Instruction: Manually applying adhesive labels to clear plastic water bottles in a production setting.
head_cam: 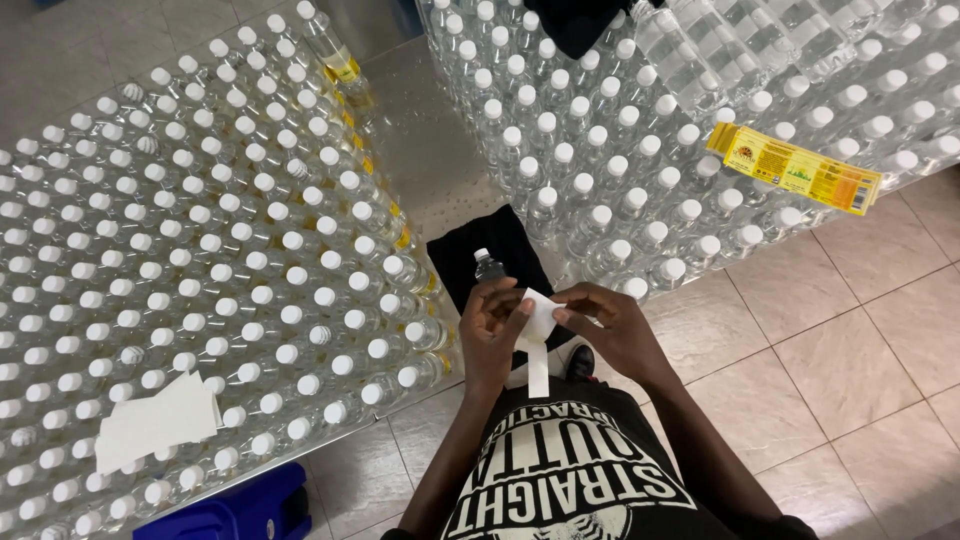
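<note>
While both hands are working close together over the bottle, these are the risks I am judging from how things are lying now.

Left hand: its fingers are curling round the small clear bottle and pinching one edge of the white label strip; the bottle is being held upright above the black cloth, between the two bottle fields.

Right hand: its fingers are clenching the strip's other edge, while the loose tail is hanging down toward the shirt.

Label risk: the tail is dangling free, so it is likely risking sticking to itself or going on crooked if either pinch is slipping.

Bottle risk: only one hand is carrying it, so a loosening grip would probably be sending it down onto the tiled floor.

Neighbour risk: the left field of capped bottles is standing just beside the left elbow, and a careless swing could be toppling several.

Paper risk: white sheets are resting loosely on caps and could be sliding off.
</note>
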